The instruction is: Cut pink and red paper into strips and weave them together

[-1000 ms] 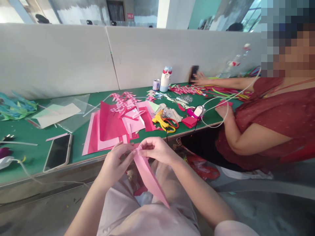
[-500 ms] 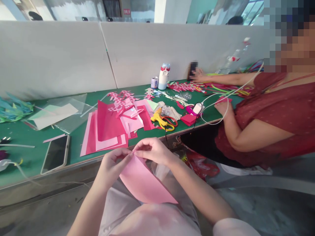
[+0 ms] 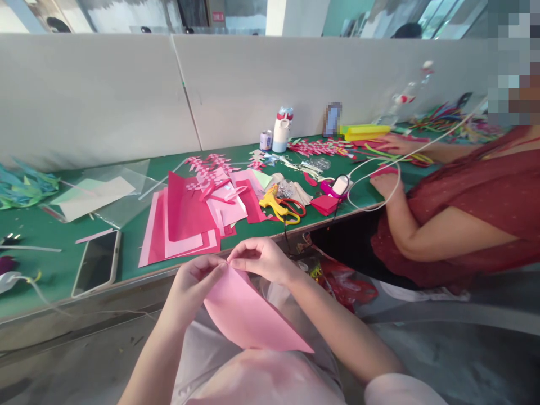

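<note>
Here we hold the pink sheet [image 3: 248, 315] over our lap, just below the table [image 3: 50, 270] edge. Left hand [image 3: 194, 281] and right hand [image 3: 261, 260] sit close together, both pinching its top corner. Paper stack [image 3: 185, 225], phone [image 3: 96, 262] and scissors [image 3: 291, 209] lie on the table beyond.

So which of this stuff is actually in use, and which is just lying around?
In use:
- pink paper sheet, pinched at its top edge by left hand and right hand

Lying about:
- phone
- paper stack
- glue gun
- bottle
</note>
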`<state>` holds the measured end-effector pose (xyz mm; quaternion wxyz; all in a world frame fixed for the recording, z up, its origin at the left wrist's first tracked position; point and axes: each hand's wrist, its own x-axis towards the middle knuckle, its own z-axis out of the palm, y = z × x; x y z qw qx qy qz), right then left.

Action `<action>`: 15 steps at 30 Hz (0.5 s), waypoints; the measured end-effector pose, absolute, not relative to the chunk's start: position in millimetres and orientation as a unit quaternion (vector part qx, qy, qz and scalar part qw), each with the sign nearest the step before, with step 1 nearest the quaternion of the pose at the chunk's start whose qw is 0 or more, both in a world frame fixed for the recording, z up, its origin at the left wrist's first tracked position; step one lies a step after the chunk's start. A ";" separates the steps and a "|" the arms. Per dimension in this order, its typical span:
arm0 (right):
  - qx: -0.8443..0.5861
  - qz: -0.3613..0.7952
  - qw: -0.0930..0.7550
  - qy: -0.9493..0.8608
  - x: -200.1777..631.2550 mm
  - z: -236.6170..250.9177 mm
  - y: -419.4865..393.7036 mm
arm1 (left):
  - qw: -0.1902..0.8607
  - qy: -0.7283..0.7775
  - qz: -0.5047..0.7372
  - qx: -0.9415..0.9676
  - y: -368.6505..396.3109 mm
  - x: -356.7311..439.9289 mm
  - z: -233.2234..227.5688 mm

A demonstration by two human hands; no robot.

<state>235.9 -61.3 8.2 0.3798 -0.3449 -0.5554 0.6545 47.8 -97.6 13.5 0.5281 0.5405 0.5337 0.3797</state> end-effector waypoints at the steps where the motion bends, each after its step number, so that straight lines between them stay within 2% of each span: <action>1: -0.342 0.670 0.372 -0.543 236.4 6.9 -60.5 | 0.518 0.540 0.378 0.545 -97.4 47.9 14.7; 5: -0.346 0.699 0.350 -0.520 237.5 4.0 -58.1 | 0.490 0.551 0.368 0.566 -95.4 47.6 18.4; 15: -0.350 0.698 0.361 -0.511 233.3 0.7 -59.8 | 0.531 0.519 0.338 0.579 -93.5 43.3 9.6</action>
